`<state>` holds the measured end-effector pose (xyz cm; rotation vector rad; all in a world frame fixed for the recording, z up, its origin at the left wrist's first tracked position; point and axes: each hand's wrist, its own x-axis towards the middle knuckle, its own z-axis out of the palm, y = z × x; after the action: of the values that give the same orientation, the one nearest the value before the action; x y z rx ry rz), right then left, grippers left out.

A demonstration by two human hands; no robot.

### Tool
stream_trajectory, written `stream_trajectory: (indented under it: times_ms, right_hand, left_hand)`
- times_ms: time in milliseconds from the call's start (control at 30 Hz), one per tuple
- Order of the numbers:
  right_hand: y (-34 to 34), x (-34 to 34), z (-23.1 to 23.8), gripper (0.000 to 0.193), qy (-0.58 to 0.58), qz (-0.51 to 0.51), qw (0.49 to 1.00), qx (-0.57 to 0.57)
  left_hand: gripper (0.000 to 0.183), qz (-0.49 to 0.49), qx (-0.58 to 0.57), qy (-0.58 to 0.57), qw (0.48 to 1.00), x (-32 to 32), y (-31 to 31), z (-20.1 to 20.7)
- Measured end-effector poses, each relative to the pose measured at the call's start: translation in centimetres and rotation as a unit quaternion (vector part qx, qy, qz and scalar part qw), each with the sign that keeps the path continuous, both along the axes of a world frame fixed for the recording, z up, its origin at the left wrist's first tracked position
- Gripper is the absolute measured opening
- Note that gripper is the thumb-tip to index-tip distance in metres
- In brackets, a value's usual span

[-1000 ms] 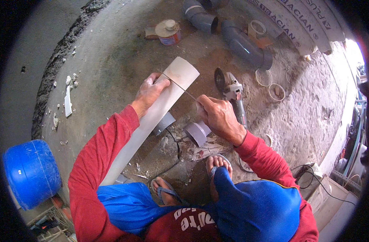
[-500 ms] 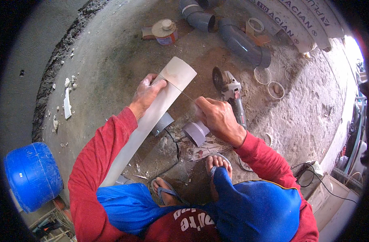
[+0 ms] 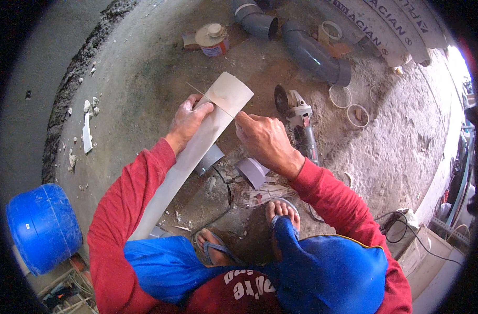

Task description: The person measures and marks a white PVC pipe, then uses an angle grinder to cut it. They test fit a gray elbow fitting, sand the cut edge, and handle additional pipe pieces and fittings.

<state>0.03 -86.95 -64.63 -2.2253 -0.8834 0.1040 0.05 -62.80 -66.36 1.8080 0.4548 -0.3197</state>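
A long white plastic pipe [image 3: 196, 144] slants up from my legs, its far end pointing away from me. My left hand [image 3: 188, 121] is closed over it just short of that end, thumb on top. In the fingers of my right hand [image 3: 266, 140] is a thin saw blade [image 3: 196, 89], lying across the pipe in a narrow cut line. The blade's free tip sticks out past the pipe's left side, by my left fingers. My right knuckles are close to the pipe's right side. An angle grinder [image 3: 306, 120] lies on the floor right of that hand.
Short grey [image 3: 211, 159] and pale lilac [image 3: 253, 173] pipe pieces lie by my feet, near a black cable [image 3: 229, 193]. Beyond are a lidded can [image 3: 213, 43], grey pipe bends [image 3: 312, 55] and white rings [image 3: 358, 116]. A blue drum [image 3: 44, 229] stands left; large pipes [image 3: 375, 31] are stacked far right.
My right hand has moved left, up against the pipe, pushing the blade through so its tip now shows beyond the left side. My left hand and the pipe have barely shifted.
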Motion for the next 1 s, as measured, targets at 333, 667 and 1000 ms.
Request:
stream_trajectory:
  times_ms: [333,667,1000]
  right_hand:
    - [0.1,-0.3,-0.7,0.010,-0.011,-0.002,1.000,0.008]
    - [-1.8,-1.5,0.4,0.010,0.025,-0.008,0.999,-0.037]
    - [2.0,0.7,-2.1,0.013,-0.020,-0.022,1.000,-0.004]
  left_hand:
    - [0.068,-0.009,0.121,0.000,0.993,-0.4,-0.3,-0.3]
    - [0.069,-0.008,0.148,-0.002,0.989,-0.7,-0.5,-0.9]
    - [0.082,-0.139,0.402,-0.086,0.901,-3.2,-1.8,1.8]
